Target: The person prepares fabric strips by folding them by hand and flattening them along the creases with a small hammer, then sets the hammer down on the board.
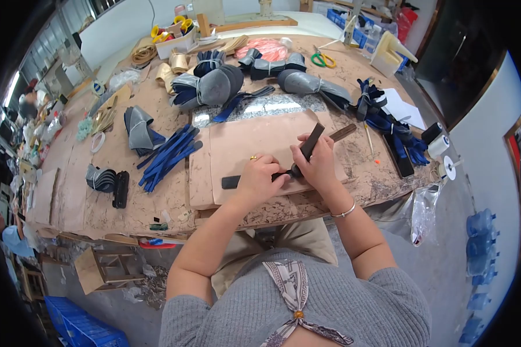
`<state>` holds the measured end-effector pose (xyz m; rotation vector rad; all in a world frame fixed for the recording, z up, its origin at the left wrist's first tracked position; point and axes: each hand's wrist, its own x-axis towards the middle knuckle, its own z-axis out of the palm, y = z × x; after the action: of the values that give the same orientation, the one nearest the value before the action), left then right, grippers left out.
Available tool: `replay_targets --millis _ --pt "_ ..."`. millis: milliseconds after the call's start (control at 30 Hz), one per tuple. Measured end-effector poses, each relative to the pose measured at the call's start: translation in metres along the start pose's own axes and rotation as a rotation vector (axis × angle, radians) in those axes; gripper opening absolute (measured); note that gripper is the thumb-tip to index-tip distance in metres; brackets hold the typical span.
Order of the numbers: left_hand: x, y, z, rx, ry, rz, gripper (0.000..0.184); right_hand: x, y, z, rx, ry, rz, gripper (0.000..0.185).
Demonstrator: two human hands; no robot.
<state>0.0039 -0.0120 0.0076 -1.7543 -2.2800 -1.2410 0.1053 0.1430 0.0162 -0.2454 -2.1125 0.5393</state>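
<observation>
Both of my hands are over a tan board [243, 139] at the table's front. My left hand [260, 176] is closed, its fingertips pinching a dark strip [231, 183] whose wide end sticks out to the left. My right hand [318, 162] is closed on the same dark strip; another dark end rises above its fingers. The two hands nearly touch. Just right of my right hand lies a brown tool [343, 133]. Blue strips [171, 156] are heaped left of the board. A speckled stone slab [260, 107] shows behind it.
Bundles of grey and blue pieces [214, 85] lie behind the board. Green-handled scissors [324, 59], a phone-like black object [398, 156], thread spools [439, 146] and a white bin [176, 43] are around the table. At far left, a person [32, 101] is partly visible.
</observation>
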Motion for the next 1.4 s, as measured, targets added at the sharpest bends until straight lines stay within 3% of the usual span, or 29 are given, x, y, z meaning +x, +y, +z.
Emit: replay_targets --millis 200,300,700,833,1100,1400 --pt "0.000 0.002 0.007 0.065 0.078 -0.020 0.013 0.000 -0.003 0.000 0.015 0.021 -0.034 0.027" --pt "0.003 0.007 0.003 0.033 0.051 -0.129 0.014 -0.002 -0.002 -0.002 0.033 0.035 -0.006 0.026" --pt "0.003 0.006 0.012 0.119 0.046 -0.103 0.013 -0.023 -0.016 -0.011 -0.152 0.164 -0.051 0.029" --pt "0.001 0.006 0.012 0.128 0.075 -0.073 0.012 -0.030 -0.011 -0.003 -0.145 0.325 0.018 0.028" --pt "0.001 0.007 0.012 0.134 0.021 -0.125 0.012 -0.033 -0.004 -0.006 -0.059 0.305 -0.017 0.031" --pt "-0.005 0.024 0.023 0.190 0.145 -0.131 0.014 -0.031 0.003 -0.009 0.041 0.253 -0.030 0.029"
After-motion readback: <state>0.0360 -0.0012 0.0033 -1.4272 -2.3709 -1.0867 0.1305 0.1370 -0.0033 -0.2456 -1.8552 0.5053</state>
